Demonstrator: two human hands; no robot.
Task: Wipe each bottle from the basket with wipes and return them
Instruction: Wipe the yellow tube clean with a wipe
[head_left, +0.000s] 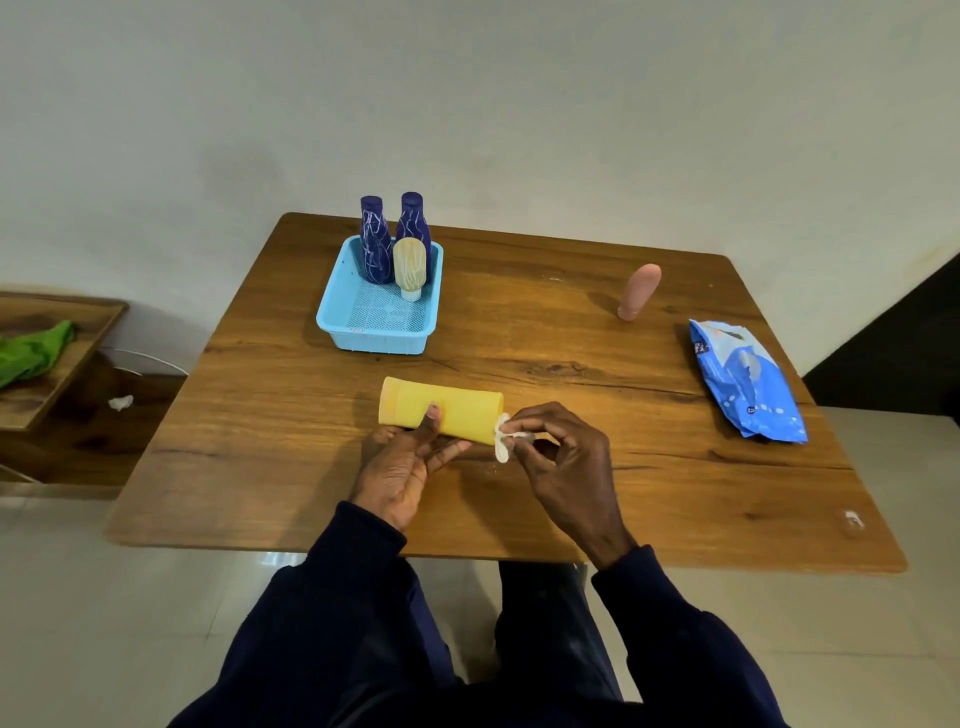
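While the left hand is gripping the yellow bottle on its side, thumb pressing on top and fingers tucking underneath, much of the bottle's lower flank is staying hidden behind that hand. The right hand is pinching a small white wipe against the bottle's right end; which end that is, cap or base, is hard to make out, and the wipe is mostly disappearing between the fingertips. Both forearms are showing in dark sleeves, with the lap cutting off at the bottom edge.

The wooden surface is standing against a plain pale wall, over a light tiled floor. The bottle is lying near the surface's 6 o'clock edge.

At 11 o'clock a blue basket is holding two dark blue bottles upright at its far end and a cream bottle just in front of them, standing on its cap. At 1 o'clock a pink bottle is standing alone. At 3 o'clock a blue wipes pack is lying flat, well apart from the hands. Off to 9 o'clock, a side table is carrying a green cloth, partly cut off.
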